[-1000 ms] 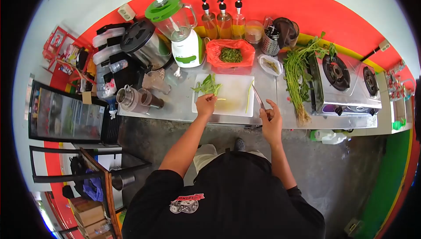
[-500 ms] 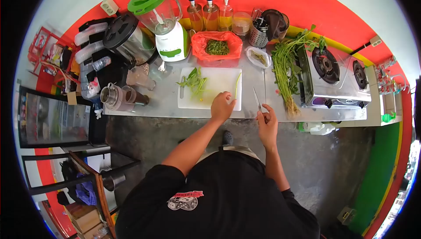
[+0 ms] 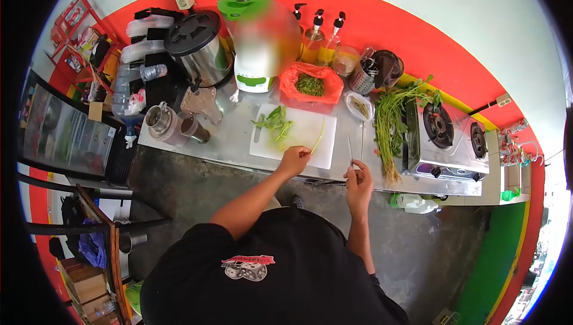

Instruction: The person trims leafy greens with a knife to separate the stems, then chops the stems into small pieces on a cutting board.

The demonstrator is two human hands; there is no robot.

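With left hand (image 3: 294,162), fingertips at the near end of a thin green stem (image 3: 319,137), on the right of the white cutting board (image 3: 304,123) — gripping or only touching, cannot tell. With right hand (image 3: 359,183), fingers closed on a knife (image 3: 351,151), just right of the board. Could nick the left hand by swinging the blade too close.

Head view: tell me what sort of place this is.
Likely a kitchen, perhaps for a small food or drinks stall: a two-burner stove and a blender stand on a metal counter, with stacked clear cups to the left.
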